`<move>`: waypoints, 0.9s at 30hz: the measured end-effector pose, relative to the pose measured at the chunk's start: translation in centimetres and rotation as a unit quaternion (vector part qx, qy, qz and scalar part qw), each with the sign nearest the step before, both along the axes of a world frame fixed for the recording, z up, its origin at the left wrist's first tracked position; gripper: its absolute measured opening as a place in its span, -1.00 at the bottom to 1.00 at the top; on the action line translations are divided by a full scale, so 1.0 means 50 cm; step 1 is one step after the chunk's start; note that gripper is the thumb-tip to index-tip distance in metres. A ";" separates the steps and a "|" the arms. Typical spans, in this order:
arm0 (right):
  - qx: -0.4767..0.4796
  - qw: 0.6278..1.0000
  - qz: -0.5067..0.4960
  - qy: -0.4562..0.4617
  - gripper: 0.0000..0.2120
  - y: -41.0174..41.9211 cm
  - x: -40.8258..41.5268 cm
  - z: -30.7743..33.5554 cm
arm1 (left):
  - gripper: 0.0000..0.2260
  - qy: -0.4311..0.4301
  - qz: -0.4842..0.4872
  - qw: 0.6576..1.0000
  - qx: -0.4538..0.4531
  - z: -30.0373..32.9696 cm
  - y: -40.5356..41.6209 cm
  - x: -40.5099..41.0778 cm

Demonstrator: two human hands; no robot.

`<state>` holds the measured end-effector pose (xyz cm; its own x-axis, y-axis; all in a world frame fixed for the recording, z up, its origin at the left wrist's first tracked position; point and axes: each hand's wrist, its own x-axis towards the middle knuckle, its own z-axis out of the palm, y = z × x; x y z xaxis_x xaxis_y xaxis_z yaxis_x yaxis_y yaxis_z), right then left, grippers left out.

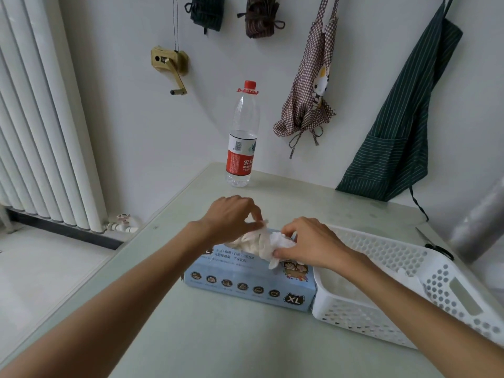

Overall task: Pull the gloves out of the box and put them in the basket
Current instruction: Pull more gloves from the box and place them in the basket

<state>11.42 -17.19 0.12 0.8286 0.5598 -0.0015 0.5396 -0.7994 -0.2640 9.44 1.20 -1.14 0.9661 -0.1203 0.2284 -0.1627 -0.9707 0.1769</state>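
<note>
A light blue glove box [245, 287] marked XL lies on the pale green table, with white gloves [261, 242] bulging out of its top opening. My left hand [231, 216] pinches the gloves at their far edge above the box. My right hand [311, 241] grips the same bunch from the right, thumb and fingers curled round the white material. A white perforated basket [381, 320] stands directly to the right of the box, touching it. A glove [409, 276] lies inside the basket, partly hidden behind my right forearm.
A water bottle [242, 137] with a red cap stands at the table's far edge. Scissors [436, 245] lie beyond the basket at the right. Aprons [401, 115] hang on the wall behind. A radiator [41, 118] stands at the left.
</note>
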 end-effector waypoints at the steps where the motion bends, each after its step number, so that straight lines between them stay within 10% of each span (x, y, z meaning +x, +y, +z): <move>1: -0.009 1.000 -0.002 -0.004 -0.79 -0.001 -0.002 -0.005 | -0.72 -0.042 0.016 0.998 -0.032 0.005 0.004 -0.006; 12: -0.097 0.994 0.025 0.033 -0.77 0.018 0.010 -0.006 | -0.82 -0.153 0.017 0.908 -0.391 0.028 0.031 -0.082; 13: -0.093 0.992 0.035 0.072 -0.89 0.016 0.018 0.009 | -0.79 -0.130 0.005 0.913 -0.386 0.021 0.028 -0.084; 18: 0.049 0.986 0.076 0.138 -0.27 0.035 0.033 0.070 | -0.58 -0.095 -0.021 0.940 -0.328 0.015 0.027 -0.085; 24: 0.197 0.979 0.050 0.030 -0.80 0.069 0.034 0.050 | 0.10 0.140 0.055 0.974 -0.169 -0.026 0.112 -0.094; 27: 0.100 0.989 0.087 0.069 -0.86 0.061 0.032 0.058 | -0.02 0.171 0.075 0.980 -0.073 -0.048 0.107 -0.095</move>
